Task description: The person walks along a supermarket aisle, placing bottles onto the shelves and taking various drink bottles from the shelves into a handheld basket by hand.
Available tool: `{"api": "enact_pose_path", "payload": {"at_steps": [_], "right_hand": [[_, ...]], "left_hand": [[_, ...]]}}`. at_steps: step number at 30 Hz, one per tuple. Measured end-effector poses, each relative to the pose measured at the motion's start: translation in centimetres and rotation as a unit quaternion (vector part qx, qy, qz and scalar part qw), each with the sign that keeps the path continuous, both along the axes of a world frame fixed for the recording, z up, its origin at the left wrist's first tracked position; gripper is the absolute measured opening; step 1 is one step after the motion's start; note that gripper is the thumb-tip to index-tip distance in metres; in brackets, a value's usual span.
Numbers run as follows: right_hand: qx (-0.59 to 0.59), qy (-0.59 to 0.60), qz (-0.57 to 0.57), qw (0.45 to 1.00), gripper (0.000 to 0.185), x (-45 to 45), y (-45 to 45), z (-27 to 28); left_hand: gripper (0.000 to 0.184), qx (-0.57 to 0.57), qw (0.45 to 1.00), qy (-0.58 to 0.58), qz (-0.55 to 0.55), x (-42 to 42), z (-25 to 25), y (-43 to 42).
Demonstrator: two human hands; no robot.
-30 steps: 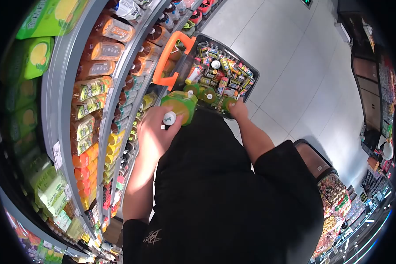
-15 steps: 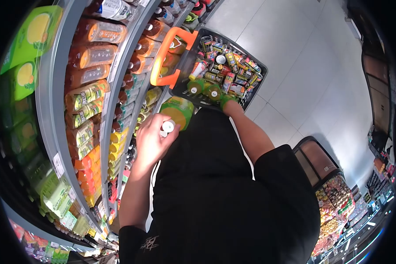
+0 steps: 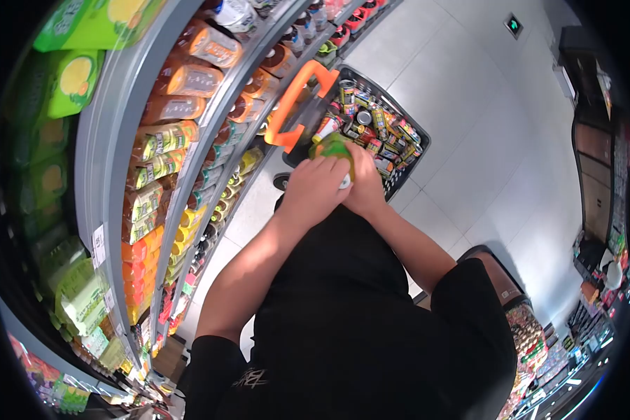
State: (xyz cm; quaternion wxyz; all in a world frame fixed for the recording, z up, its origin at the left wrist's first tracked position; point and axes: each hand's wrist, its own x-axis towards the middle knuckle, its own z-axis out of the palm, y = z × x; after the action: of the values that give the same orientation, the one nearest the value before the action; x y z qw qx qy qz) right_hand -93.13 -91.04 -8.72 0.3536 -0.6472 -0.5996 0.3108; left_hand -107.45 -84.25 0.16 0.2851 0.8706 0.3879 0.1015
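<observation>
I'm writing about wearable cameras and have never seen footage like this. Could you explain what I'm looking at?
There is no robot here: a person is working with bare hands. All the pictures come from one camera on the person's head, looking forward and down, so black clothing fills the lower middle. The wide view makes straight things look curved.

The left hand and right hand are together around a green bottle, partly hidden by the fingers. Just beyond is a dark basket with an orange handle, holding many small, brightly coloured cans. On the left, curving shelves carry rows of drink bottles; to the right of the basket is a pale tiled floor.
</observation>
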Motion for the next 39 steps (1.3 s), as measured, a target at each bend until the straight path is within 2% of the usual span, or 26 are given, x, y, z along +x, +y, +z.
{"api": "enact_pose_path", "payload": {"at_steps": [2,5,7,8,9,10,12,14,18,20,23,24,27,28,29,30,31,32,33,34,35,37,38,39], "right_hand": [[0.026,-0.017,-0.040,0.999,0.082,-0.4,1.4,-1.1],[-0.106,-0.049,-0.029,0.993,0.082,0.0,4.4,-3.2],[-0.203,-0.067,-0.053,0.975,0.084,0.4,5.8,-7.1],[-0.189,-0.084,-0.062,0.976,0.086,0.8,5.8,-10.8],[-0.175,-0.100,-0.070,0.977,0.089,1.2,5.8,-14.4],[-0.220,-0.089,-0.097,0.967,0.088,1.3,6.2,-16.3],[-0.296,-0.085,-0.126,0.943,0.088,1.5,7.1,-18.0],[-0.322,-0.101,-0.123,0.933,0.089,1.7,7.3,-20.0],[-0.328,-0.084,-0.067,0.939,0.090,1.0,7.7,-22.7],[-0.346,-0.088,-0.041,0.933,0.087,0.5,7.4,-24.3],[-0.358,-0.087,-0.035,0.929,0.074,-0.8,6.6,-26.3],[-0.361,-0.084,-0.037,0.928,0.069,-1.0,6.6,-26.8],[-0.389,-0.131,-0.013,0.912,0.052,-1.1,8.6,-28.5],[-0.362,-0.139,-0.007,0.922,0.033,-2.0,10.2,-22.5],[-0.335,-0.120,0.029,0.934,0.034,-2.1,11.1,-21.1],[-0.307,-0.101,0.065,0.944,0.034,-1.9,12.1,-20.0],[-0.278,-0.083,0.102,0.952,0.035,-1.9,12.9,-18.7],[-0.189,-0.050,0.078,0.978,0.031,-2.4,14.9,-13.2],[-0.108,-0.009,0.059,0.992,0.029,-3.9,16.3,-6.2],[-0.069,0.052,0.055,0.995,0.024,-4.9,17.5,0.0],[-0.031,0.113,0.052,0.992,0.019,-5.4,18.8,6.1],[0.090,0.117,0.061,0.987,0.010,-5.7,21.1,16.4],[0.151,0.153,0.056,0.975,0.008,-5.8,22.0,20.3],[0.210,0.189,0.051,0.958,0.007,-6.0,23.0,23.8]], "left_hand": [[0.034,-0.017,1.000,0.001,0.026,-0.5,-1.2,0.7],[0.035,-0.131,0.983,0.004,0.129,-2.6,-2.0,1.1],[0.035,-0.245,0.948,0.035,0.202,-5.8,-3.6,0.7],[0.036,-0.301,0.922,0.052,0.239,-8.2,-4.8,-0.2],[0.035,-0.304,0.912,0.063,0.266,-10.9,-6.2,-1.7],[0.035,-0.304,0.903,0.073,0.294,-14.1,-8.1,-3.4],[0.038,-0.335,0.855,0.185,0.350,-20.2,-11.1,-7.9],[0.040,-0.363,0.818,0.236,0.378,-25.8,-13.1,-14.0],[0.041,-0.421,0.766,0.209,0.439,-30.6,-12.6,-24.7],[0.041,-0.477,0.711,0.240,0.458,-30.9,-12.8,-28.1],[0.042,-0.483,0.717,0.214,0.454,-30.2,-12.8,-30.2],[0.044,-0.498,0.704,0.212,0.460,-29.6,-12.6,-29.6],[0.044,-0.484,0.731,0.197,0.439,-27.9,-12.5,-25.6],[0.043,-0.447,0.770,0.166,0.424,-27.4,-12.6,-24.2],[0.039,-0.386,0.813,0.135,0.413,-26.7,-12.3,-22.2],[0.036,-0.377,0.806,0.121,0.441,-25.3,-10.9,-19.5],[0.034,-0.344,0.836,0.065,0.424,-24.0,-8.5,-15.6],[0.033,-0.302,0.864,-0.003,0.403,-21.9,-5.5,-11.3],[0.025,-0.294,0.856,-0.070,0.421,-20.1,-2.4,-8.6],[0.022,-0.219,0.883,-0.126,0.395,-18.8,0.5,-6.4],[0.018,-0.216,0.883,-0.150,0.388,-17.6,5.0,-3.8],[0.009,-0.064,0.912,-0.208,0.348,-16.7,11.8,-0.1],[0.006,-0.032,0.907,-0.219,0.358,-16.1,16.0,1.9],[0.006,0.056,0.903,-0.233,0.356,-16.0,18.8,4.0]]}}
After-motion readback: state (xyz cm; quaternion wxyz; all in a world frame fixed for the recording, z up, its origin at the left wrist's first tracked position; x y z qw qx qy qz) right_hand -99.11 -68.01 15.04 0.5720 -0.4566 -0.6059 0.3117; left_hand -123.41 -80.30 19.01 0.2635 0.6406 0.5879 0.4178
